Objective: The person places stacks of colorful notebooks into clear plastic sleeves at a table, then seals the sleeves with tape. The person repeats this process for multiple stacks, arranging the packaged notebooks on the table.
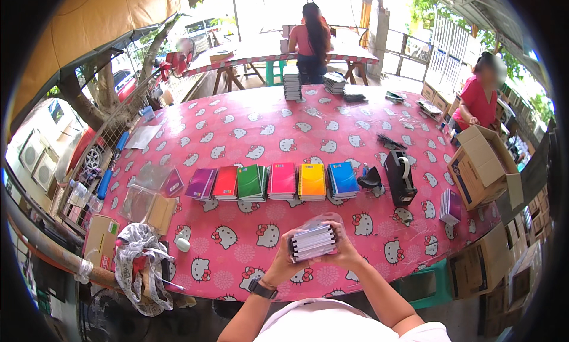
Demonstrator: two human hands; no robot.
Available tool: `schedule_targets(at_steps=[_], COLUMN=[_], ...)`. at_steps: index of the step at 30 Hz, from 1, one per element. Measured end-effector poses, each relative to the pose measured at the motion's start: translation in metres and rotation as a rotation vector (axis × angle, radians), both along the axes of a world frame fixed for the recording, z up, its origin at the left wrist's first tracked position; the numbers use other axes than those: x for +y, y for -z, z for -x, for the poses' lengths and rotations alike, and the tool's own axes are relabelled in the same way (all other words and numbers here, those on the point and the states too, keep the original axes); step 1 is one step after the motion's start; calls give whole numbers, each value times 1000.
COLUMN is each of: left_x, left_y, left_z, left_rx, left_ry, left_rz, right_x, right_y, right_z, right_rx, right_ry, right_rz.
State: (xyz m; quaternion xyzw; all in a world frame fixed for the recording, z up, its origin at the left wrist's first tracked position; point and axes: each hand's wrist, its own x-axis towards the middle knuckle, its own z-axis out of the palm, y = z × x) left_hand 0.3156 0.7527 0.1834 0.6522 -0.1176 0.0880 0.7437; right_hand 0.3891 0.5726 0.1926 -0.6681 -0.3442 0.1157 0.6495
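Note:
My left hand (pixel 281 266), with a dark watch on its wrist, and my right hand (pixel 346 252) grip a small stack of spiral notebooks (pixel 313 243) from both sides. Clear plastic lies around the stack, its white page edges and black bindings facing up. Just beyond runs a row of notebook piles: purple (pixel 200 183), red (pixel 226 183), green (pixel 252 183), pink (pixel 282 181), yellow (pixel 312 181) and blue (pixel 343 180). A black tape dispenser (pixel 400 179) stands right of the row.
A pink patterned cloth covers the table (pixel 267 137). Clear plastic bags (pixel 142 191) and a fabric bundle (pixel 142 262) lie left. Another purple pile (pixel 450 207) and an open cardboard box (pixel 483 164) are right. One person (pixel 481 99) stands beside that box; another (pixel 310 43) is at the far table.

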Motion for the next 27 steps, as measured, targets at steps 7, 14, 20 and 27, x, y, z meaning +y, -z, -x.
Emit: schedule_targets(at_steps=[7,14,20,27], left_x=[-17,-16,-16,10], left_y=[26,29,11,15], left_z=[5,11,17,20], left_rx=[-22,-7,-4,-66], left_ry=[-110,-111,-85,-231], left_rz=[-32,-13,90,-166], right_x=[4,-4,2,-14], right_y=[26,50,16,22], right_z=[25,10,20,19], right_rx=[205,-71,10,-76], right_ry=[-51,-31,-66,120], right_rz=[-134,18,-39,15])
